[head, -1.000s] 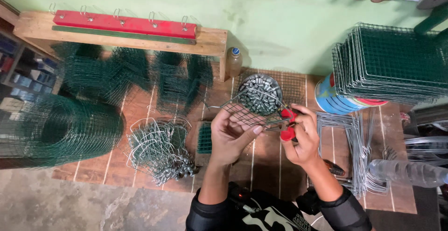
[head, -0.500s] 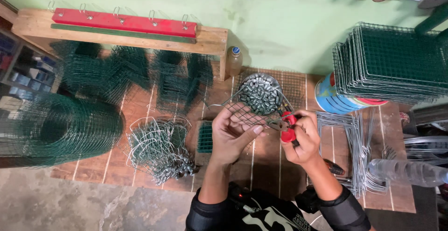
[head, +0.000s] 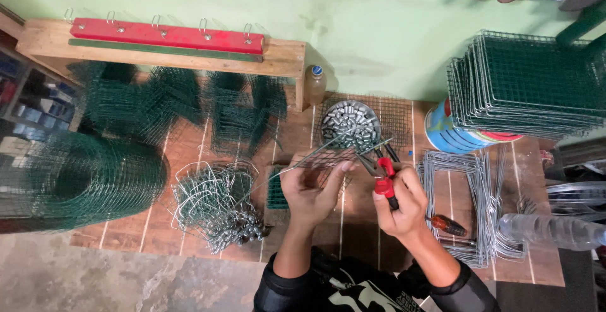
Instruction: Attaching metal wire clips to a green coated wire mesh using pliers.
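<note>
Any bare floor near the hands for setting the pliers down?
Bare tile shows between the roll of green mesh and the tangle of bent wires, and below the right hand beside the wire frames. The grey concrete at bottom left is open. Around the tin of ferrules it is crowded.

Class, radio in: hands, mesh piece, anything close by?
Left hand holds wire mesh piece. Right hand grips red-handled pliers at its edge. Bowl of metal clips just beyond.

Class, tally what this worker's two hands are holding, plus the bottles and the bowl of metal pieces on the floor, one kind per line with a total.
Red-handled pliers, in right hand: 1
Wire mesh piece, in left hand: 1
Bottles: 2
Bowl of metal pieces: 1
Total: 5
</note>
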